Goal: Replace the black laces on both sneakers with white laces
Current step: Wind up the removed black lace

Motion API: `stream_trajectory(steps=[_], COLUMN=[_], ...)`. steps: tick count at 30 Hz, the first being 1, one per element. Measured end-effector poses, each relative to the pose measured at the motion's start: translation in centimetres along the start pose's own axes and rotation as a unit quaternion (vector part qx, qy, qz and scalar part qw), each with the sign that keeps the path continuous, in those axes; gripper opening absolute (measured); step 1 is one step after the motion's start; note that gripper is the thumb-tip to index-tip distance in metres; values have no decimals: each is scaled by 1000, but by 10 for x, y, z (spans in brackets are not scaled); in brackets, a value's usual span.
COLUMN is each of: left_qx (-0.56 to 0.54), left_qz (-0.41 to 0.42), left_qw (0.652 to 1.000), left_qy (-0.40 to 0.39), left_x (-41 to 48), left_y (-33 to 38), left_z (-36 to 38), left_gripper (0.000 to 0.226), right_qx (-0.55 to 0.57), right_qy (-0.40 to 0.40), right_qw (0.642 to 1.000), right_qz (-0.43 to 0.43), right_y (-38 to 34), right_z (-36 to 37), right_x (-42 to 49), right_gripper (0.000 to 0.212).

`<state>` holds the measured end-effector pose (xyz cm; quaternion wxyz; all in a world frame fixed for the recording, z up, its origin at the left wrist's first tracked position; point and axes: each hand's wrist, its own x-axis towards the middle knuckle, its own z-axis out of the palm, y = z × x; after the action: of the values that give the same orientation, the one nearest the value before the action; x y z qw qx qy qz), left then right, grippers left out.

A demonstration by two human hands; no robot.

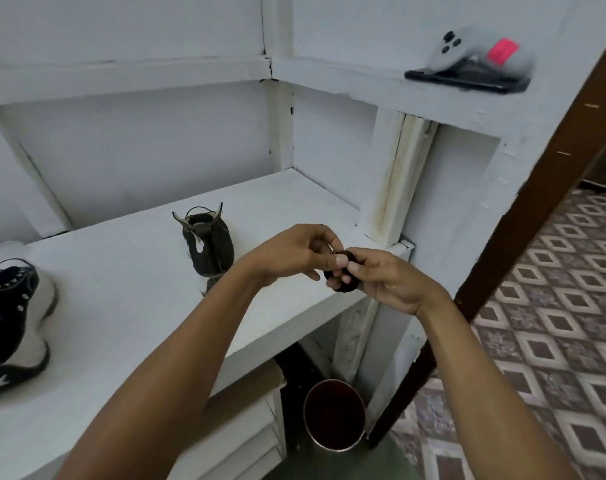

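At the far left, a black-and-white sneaker (pixel 12 323) lies on the white table (pixel 121 292), partly cut by the frame edge. Dark lace shows around its top eyelets, though blur hides how it runs. Well apart from it, towards the middle of the table, the second sneaker (pixel 209 245) stands upright, its collar spread wide and its tongue raised.

Right of that sneaker, both bare forearms reach in over the table's front edge. The left grip (pixel 294 252) has thumb and fingers curled and pinches the upper left side of a small black lace coil (pixel 345 285). The coil is wound into a tight ring and is held in the air above the table's right front corner, touching neither sneaker. The right grip (pixel 386 282) meets it from the other side, fingers curled round the ring and clamped on it, so both grips share the one coil.

Below the hands, a round dark-lined can (pixel 334 415) stands on the floor under the table. On a higher shelf at the upper right, a grey phone (pixel 467 46) rests on a black slab. A brown beam (pixel 536 202) slants down the right side above a patterned floor (pixel 554 323).
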<state>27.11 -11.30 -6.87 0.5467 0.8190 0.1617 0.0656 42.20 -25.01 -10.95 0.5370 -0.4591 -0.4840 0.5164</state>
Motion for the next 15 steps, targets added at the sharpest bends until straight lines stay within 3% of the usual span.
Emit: stream_trajectory(steps=[7, 15], left_qx=[35, 77], left_qz=[-16, -8], left_qw=[999, 997], left_qy=[-32, -8], left_x=[17, 30], left_y=[-9, -22], left_z=[40, 64], left_gripper=[27, 19], right_qx=[32, -71], right_qy=[90, 242], right_qw=[995, 967], right_qz=[32, 32], right_y=[22, 33], right_z=[-13, -24], right_x=[-36, -51], right_gripper=[18, 19])
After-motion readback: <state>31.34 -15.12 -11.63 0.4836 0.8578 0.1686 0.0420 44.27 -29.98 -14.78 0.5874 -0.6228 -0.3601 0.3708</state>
